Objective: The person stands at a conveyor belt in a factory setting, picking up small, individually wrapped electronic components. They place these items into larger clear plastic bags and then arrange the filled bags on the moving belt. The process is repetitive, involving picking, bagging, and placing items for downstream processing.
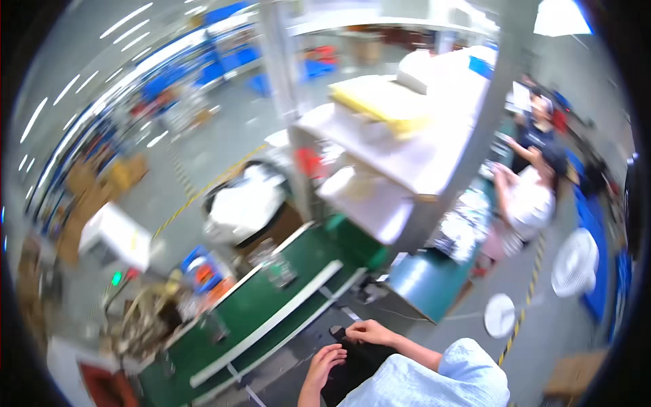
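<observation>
Both my hands are in front of my lap, close to the near edge of a green conveyor belt [244, 308]. My right hand [371, 332] is closed, its fingertips pinched at a small black object [338, 332] whose kind I cannot make out. Just below and left of it is my left hand [325, 363], with fingers loosely bent and slightly apart, and nothing visible in them. Motion blur softens the fingers of both. A clear plastic item [277, 266] stands on the belt beyond a white rail [268, 324].
Beyond the belt are a large bag-lined bin [247, 207] and a blue crate [203, 270]. A metal post [283, 88] and white shelves [390, 163] rise ahead. Co-workers [532, 197] sit to the right along a green bench [434, 278], near a white fan [575, 263].
</observation>
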